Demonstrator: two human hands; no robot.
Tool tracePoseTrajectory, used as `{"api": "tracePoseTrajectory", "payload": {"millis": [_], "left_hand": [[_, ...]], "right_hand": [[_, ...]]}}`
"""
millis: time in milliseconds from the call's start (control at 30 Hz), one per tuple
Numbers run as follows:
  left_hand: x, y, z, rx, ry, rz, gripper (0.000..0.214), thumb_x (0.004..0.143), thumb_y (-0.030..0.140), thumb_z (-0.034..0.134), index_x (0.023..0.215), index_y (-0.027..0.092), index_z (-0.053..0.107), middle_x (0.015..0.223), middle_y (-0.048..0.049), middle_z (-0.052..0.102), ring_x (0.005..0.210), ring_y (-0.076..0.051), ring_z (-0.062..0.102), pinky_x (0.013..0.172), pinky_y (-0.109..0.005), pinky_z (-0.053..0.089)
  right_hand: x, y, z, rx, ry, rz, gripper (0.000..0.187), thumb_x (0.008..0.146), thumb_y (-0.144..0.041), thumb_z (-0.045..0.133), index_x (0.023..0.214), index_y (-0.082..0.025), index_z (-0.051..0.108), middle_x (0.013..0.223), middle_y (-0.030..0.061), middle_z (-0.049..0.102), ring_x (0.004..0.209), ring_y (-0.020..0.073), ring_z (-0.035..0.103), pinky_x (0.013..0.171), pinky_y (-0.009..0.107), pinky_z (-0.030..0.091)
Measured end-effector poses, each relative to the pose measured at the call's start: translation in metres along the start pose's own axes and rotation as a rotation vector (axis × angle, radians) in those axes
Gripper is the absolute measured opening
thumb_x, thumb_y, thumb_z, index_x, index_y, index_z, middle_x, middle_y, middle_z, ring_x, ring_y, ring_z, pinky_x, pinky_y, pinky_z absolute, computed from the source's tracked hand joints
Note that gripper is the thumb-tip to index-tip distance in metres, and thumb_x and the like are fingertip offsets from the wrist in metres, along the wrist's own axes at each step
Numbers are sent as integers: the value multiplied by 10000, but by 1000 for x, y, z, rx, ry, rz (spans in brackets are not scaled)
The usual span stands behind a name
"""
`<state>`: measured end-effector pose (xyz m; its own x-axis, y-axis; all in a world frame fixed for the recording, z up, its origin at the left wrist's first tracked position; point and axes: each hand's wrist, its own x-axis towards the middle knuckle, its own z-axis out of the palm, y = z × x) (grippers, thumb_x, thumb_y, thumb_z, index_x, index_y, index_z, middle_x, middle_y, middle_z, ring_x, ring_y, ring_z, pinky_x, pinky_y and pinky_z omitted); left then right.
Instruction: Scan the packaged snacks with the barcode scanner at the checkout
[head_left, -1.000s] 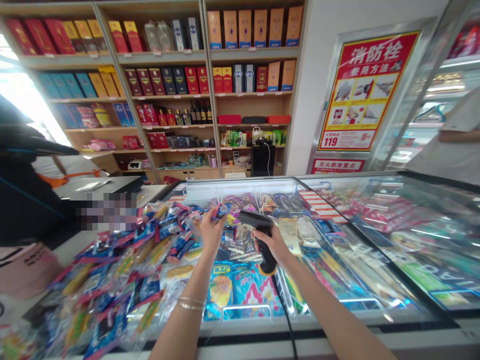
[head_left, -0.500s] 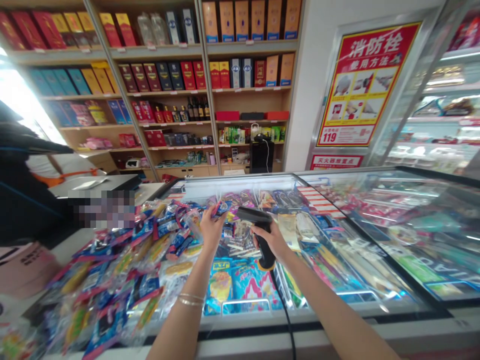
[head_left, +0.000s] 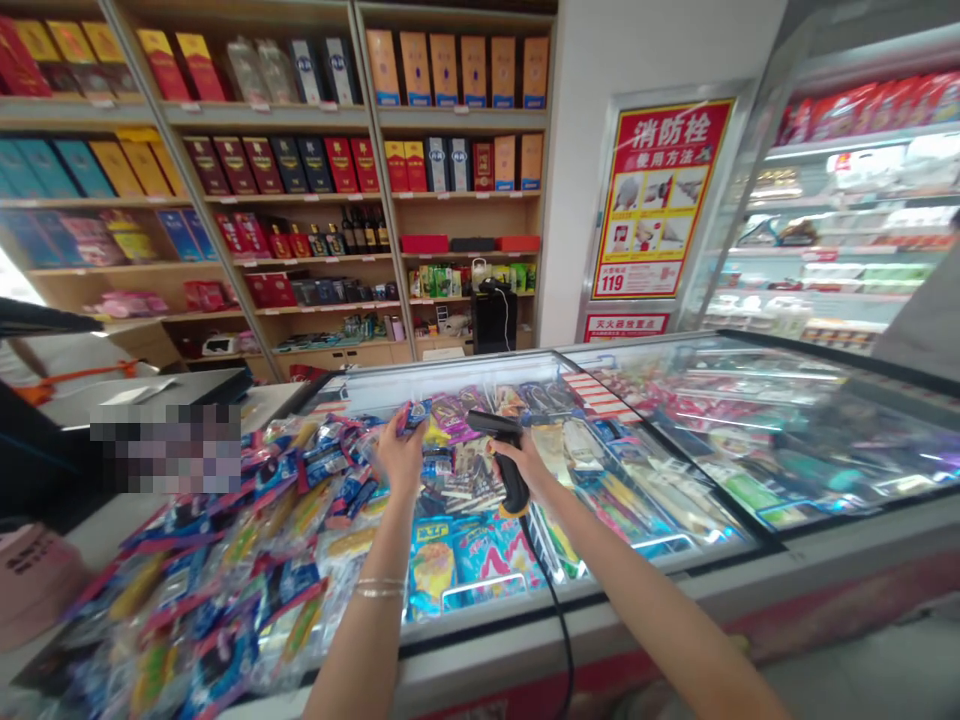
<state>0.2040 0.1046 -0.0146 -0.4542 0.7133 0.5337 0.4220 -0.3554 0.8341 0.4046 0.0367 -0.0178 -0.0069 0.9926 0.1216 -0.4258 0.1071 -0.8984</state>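
Note:
My left hand [head_left: 401, 458] is raised over the open freezer and pinches a small blue foil packet [head_left: 415, 416] at its fingertips. My right hand [head_left: 523, 465] grips a black corded handheld barcode scanner [head_left: 506, 447], with its head pointing left toward the packet and apart from it. The scanner's black cable [head_left: 551, 590] hangs down over the freezer's front edge. Below my hands, the chest freezer [head_left: 480, 640] holds colourful packaged goods. Many plastic-wrapped snack packets [head_left: 225, 560] are heaped to the left of my left arm.
Wooden shelves [head_left: 285, 200] of boxed bottles fill the back wall, beside a red-and-yellow fire hydrant poster [head_left: 660, 200]. A glass-door display fridge [head_left: 825, 210] stands at right. At left are a dark-clothed person [head_left: 30, 460] and a counter [head_left: 142, 395].
The whole view has swung, so the shelves and freezer sit further left and more of the right fridge shows. Both hands keep the same hold on the packet and scanner.

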Motion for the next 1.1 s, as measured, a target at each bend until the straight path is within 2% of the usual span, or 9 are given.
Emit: {"api": "tracePoseTrajectory", "payload": {"millis": [133,200,300,400,500,667,867,1000,1100], "left_hand": [[10,20,-24,74,62,47,367,689,395,695,1006,209,701,886,-44,642,839,-220,628,845,-352,483],[14,29,-43,110,34,40,457,700,385,702,1124,218,659,901,-45,658,824,-216,641,847,-348,485],[20,39,-74,251,-56,3,719,718,400,710,1368,210,468,841,-43,676,806,-239,660,821,-362,495],[19,37,-101,496,-96,-3,819,775,438,658,1463,160,310,860,-91,686,839,-290,663,799,-405,496],[12,25,-118,661,-70,80,703,858,420,550,1463,146,319,1052,-170,661,946,-311,642,839,-429,483],[-3,0,-120,769,99,308,545,911,399,446,1370,109,485,1399,-247,430,1271,-367,433,1004,-488,380],[-11,-18,-108,711,-22,400,435,914,385,441,1242,166,627,1408,-176,473,1293,-337,425,1063,-494,322],[-12,-20,-109,658,-2,398,417,910,376,452,1243,202,632,1445,-134,451,1377,-329,326,1111,-499,265],[-12,-19,-111,655,-25,387,410,918,371,437,1237,212,640,1456,-124,442,1368,-323,346,1112,-497,274]], "right_hand": [[-2,-7,10,18,37,1,373,610,-359,782,845,-208,536,588,-43,621,402,116,544,375,222,421],[-6,-9,20,40,42,12,368,606,-357,786,830,-205,537,552,-48,601,408,118,543,381,221,427],[-12,-3,36,67,28,49,342,606,-368,781,780,-192,545,499,-44,572,399,114,524,374,214,411],[-15,12,50,101,-2,86,319,597,-360,775,763,-179,572,488,-33,572,398,111,511,382,217,409],[-15,30,56,125,1,109,296,602,-346,775,759,-175,591,515,-23,588,425,114,530,404,221,416],[-9,54,50,170,23,145,306,588,-334,780,784,-167,614,592,-4,633,437,108,537,412,222,411],[-8,61,42,187,47,171,293,580,-333,789,734,-163,606,561,-14,604,443,108,534,423,227,423],[-11,58,45,186,56,186,294,579,-314,790,752,-168,603,547,-22,588,443,114,532,412,231,415],[-13,55,47,189,54,182,298,575,-315,790,755,-172,599,578,-16,604,460,119,545,426,238,430]]}}
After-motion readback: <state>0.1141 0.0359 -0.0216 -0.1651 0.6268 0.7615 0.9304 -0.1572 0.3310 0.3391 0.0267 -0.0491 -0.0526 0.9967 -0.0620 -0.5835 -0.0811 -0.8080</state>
